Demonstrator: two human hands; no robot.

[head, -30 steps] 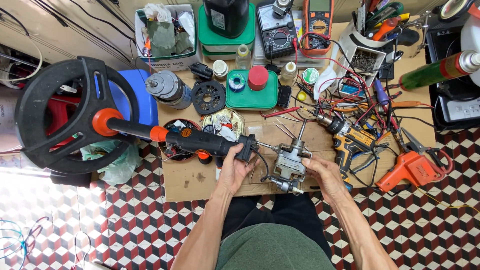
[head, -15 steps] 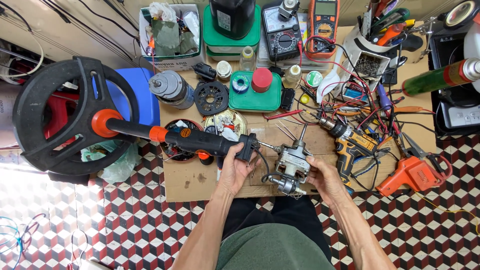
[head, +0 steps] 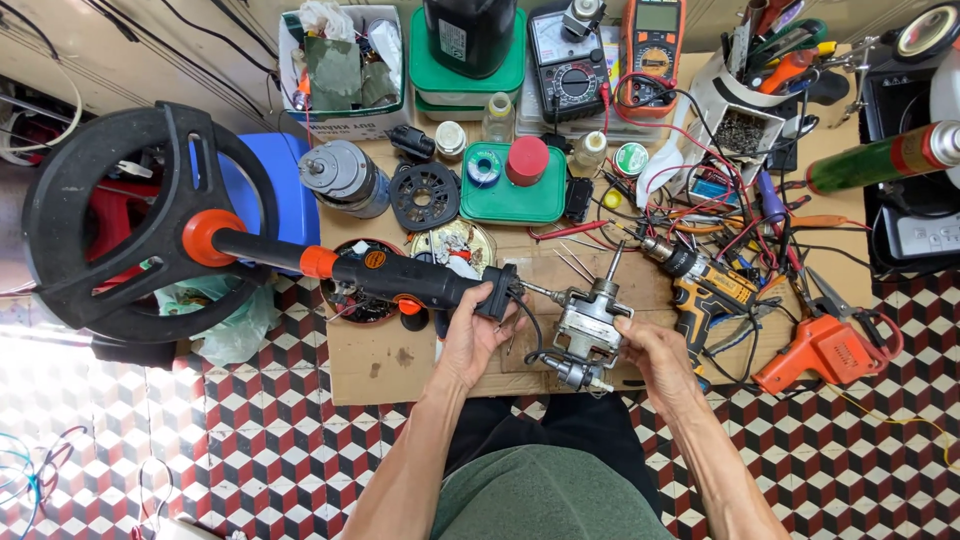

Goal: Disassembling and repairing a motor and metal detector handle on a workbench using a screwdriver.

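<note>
My left hand (head: 478, 335) grips the end of a black and orange tool handle (head: 400, 277) that runs left to a big black ring-shaped guard (head: 110, 220). A thin probe at the handle's tip points at a small grey electric motor (head: 590, 320) with a bare shaft sticking up. My right hand (head: 655, 358) holds that motor from the right, over a sheet of brown cardboard (head: 395, 360). A black wire loops between the handle's end and the motor.
A yellow and black cordless drill (head: 705, 282) and an orange soldering gun (head: 825, 350) lie right of the motor amid tangled wires. Behind are a green box with a red cap (head: 520, 180), two multimeters (head: 600, 60), a round grey motor (head: 345, 178) and a green spray can (head: 880, 160).
The view has shifted slightly. Both hands stay in place, the left on the handle and the right on the motor.
</note>
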